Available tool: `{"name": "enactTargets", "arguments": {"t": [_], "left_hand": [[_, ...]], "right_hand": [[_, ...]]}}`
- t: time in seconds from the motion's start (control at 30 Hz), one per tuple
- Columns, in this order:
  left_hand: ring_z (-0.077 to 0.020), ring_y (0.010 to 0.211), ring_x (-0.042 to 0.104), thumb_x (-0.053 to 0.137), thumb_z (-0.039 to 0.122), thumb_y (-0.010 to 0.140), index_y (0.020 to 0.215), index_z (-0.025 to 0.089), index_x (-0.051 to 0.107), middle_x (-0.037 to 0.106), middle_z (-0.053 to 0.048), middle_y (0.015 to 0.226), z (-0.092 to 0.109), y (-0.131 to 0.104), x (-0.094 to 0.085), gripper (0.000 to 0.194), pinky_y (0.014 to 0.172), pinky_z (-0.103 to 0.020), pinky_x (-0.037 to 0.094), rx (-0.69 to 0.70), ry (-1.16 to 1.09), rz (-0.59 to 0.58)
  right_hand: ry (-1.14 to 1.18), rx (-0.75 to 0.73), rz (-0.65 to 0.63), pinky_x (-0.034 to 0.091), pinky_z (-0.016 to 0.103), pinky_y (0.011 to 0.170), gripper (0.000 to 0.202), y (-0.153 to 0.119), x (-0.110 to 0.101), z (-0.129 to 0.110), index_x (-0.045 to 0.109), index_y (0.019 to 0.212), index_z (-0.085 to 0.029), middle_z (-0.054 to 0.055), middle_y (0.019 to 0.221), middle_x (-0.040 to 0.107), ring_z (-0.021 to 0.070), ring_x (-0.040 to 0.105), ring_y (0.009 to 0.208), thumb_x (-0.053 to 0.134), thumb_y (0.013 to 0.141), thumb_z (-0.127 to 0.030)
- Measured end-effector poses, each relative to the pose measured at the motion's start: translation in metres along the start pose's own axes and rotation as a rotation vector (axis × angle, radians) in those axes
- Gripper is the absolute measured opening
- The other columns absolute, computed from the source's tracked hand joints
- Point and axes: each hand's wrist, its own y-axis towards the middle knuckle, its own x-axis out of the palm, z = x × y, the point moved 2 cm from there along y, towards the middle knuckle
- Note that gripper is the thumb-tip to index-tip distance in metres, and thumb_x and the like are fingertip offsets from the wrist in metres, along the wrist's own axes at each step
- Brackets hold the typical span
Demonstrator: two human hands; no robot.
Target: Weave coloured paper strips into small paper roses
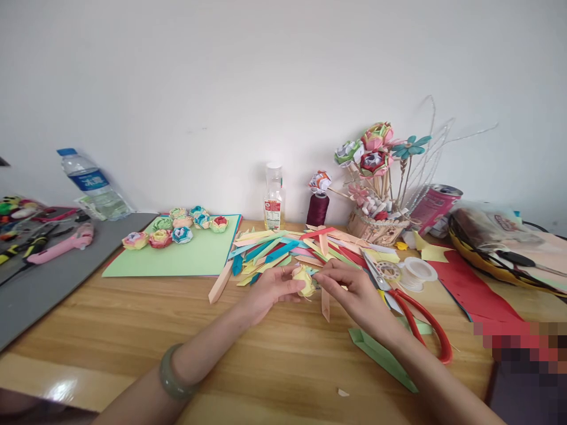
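A small pale yellow folded paper flower (305, 282) is held between the fingers of my left hand (275, 290), above the front of a pile of colored paper strips (270, 248). My right hand (348, 286) is just to its right, fingers pinched at the flower's edge; whatever lies between those fingertips is too small to make out. Under my right forearm lies a green folded strip (381, 357). Red-handled scissors (414, 313) rest beside the forearm, blades toward the pile.
Several finished paper flowers (160, 238) sit on green paper (177, 262) at left. Behind the strips stand a clear bottle (273, 203), a dark thread spool (318, 209) and a flower basket (376, 229). White spools (416, 273) and red paper (473, 286) lie right.
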Motion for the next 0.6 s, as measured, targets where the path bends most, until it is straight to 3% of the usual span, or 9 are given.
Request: {"name": "enactTargets", "arguments": {"t": [0.07,0.27,0.6], "left_hand": [[-0.0121,0.072,0.057,0.074,0.03,0.061,0.087,0.014,0.065,0.063,-0.005,0.088,0.0,0.0,0.0,0.032,0.068,-0.025,0.047,-0.001,0.002,-0.004],[-0.0116,0.075,0.056,0.071,0.03,0.065,0.089,0.014,0.066,0.061,-0.006,0.091,0.002,-0.001,-0.001,0.029,0.068,-0.024,0.048,0.024,-0.005,-0.058],[-0.0124,0.071,0.058,0.071,0.033,0.064,0.086,0.013,0.065,0.061,-0.004,0.082,-0.002,0.001,-0.001,0.03,0.071,-0.028,0.046,0.008,0.009,-0.069]], "right_hand": [[0.039,0.02,-0.037,0.041,0.027,0.059,0.042,0.001,-0.001,0.001,0.053,0.05,-0.016,0.002,0.063,0.05,0.0137,0.05,0.062,0.043,0.088,-0.031],[0.032,-0.004,-0.051,0.041,0.028,0.064,0.028,0.001,0.002,0.004,0.06,0.069,-0.016,0.004,0.072,0.054,0.0153,0.052,0.069,0.045,0.089,-0.029],[-0.305,-0.186,0.07,0.044,0.026,0.061,0.023,-0.002,0.013,0.011,0.054,0.078,-0.016,0.006,0.078,0.051,0.0148,0.052,0.068,0.036,0.092,-0.021]]}}
